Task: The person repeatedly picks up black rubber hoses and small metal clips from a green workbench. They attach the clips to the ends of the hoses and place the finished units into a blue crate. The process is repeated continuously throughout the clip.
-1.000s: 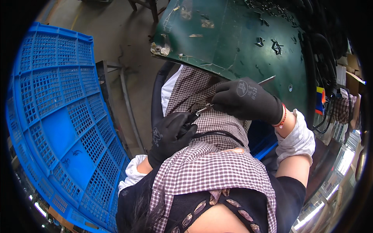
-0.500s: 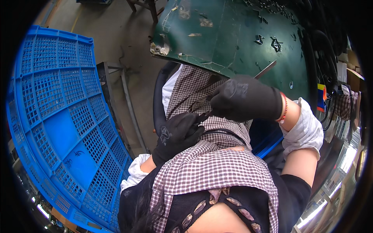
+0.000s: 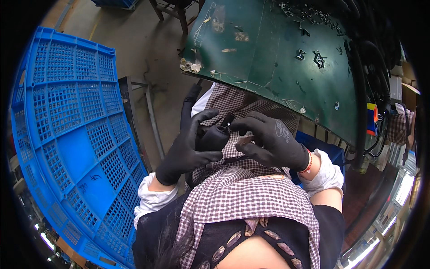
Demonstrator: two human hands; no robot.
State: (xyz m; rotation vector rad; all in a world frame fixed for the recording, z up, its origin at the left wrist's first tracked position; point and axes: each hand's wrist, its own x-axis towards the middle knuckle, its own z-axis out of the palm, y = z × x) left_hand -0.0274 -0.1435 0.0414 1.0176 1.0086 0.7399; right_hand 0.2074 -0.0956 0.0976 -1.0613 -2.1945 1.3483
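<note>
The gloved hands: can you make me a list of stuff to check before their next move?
1. Left hand gloved: ok, in black.
2. Right hand gloved: ok, in black.
3. Firm grip on the small black piece: cannot tell, dark fingers blend with it.
4. Green table tidy: not ok, loose pieces lie scattered on it.
5. Blue crate apart from both hands: ok, it stands off to the left.

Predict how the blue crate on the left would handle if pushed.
Probably stiff: the blue plastic crate is framed by ribs and thick rims. Likely light for its size, since much of the visible side is open lattice. Unlikely to roll, given its broad, flat-looking panels and squared corners.
</note>
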